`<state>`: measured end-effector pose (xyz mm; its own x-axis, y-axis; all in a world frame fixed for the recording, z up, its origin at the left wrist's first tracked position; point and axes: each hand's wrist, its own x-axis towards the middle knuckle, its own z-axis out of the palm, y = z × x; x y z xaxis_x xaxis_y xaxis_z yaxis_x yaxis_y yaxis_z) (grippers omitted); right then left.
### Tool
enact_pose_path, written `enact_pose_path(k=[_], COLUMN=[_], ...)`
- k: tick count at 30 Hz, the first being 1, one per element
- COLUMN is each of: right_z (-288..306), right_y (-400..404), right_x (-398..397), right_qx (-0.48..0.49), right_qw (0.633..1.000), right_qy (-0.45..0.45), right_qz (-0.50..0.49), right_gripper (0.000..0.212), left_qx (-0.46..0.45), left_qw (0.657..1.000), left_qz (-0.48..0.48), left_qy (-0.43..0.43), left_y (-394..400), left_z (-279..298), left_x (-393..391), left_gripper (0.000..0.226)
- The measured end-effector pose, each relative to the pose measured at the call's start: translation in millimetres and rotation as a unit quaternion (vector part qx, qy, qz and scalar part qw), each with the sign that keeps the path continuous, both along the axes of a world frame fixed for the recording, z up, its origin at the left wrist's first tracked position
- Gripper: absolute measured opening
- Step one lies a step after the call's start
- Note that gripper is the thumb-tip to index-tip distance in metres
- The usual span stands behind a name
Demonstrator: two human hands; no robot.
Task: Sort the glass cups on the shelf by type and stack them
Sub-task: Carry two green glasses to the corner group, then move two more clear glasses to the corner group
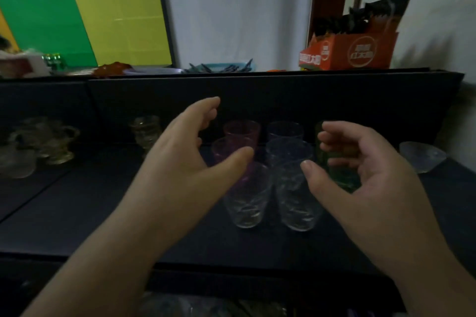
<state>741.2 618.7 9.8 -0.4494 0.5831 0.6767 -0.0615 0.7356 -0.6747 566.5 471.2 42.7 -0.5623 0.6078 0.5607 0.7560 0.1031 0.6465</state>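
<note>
Both hands over shelf (103, 203) cups: left hand (185, 152) & right hand (360, 170) fingers loosely spread, holding nothing.

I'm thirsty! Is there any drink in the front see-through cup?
Empty. The front clear cup stands upright, and the dark shelf shows through it.
</note>
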Motion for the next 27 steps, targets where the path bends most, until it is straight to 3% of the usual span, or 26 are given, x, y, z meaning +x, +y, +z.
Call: enact_pose_path(k=[6,16,21,27], right_z=[14.3,-1.5,-18.1,-33.7], right_y=[-81.8,-222.8,-265.9,-309.6], right_x=[-66.3,-190.2,-246.2,-330.3], right_qx=[0.05,0.04,0.01,-0.009], right_qw=[0.999,0.995,0.988,0.978], right_qy=[-0.012,-0.043,-0.095,-0.097], right_qz=[0.018,0.079,0.118,0.183], right_gripper=[0.047,0.041,0.042,0.045], left_qx=[-0.008,-0.021,-0.017,-0.018], left_qw=[0.997,0.991,0.988,0.977], left_qz=[0.031,0.126,0.155,0.209], left_qy=[0.072,0.026,-0.001,-0.02], left_y=[-89.1,-277.0,-335.3,-386.3], left_z=[-3.2,-38.6,-59.0,-80.5], left_x=[-47.7,-156.9,-194.6,-245.7], left_gripper=[0.076,0.067,0.063,0.065])
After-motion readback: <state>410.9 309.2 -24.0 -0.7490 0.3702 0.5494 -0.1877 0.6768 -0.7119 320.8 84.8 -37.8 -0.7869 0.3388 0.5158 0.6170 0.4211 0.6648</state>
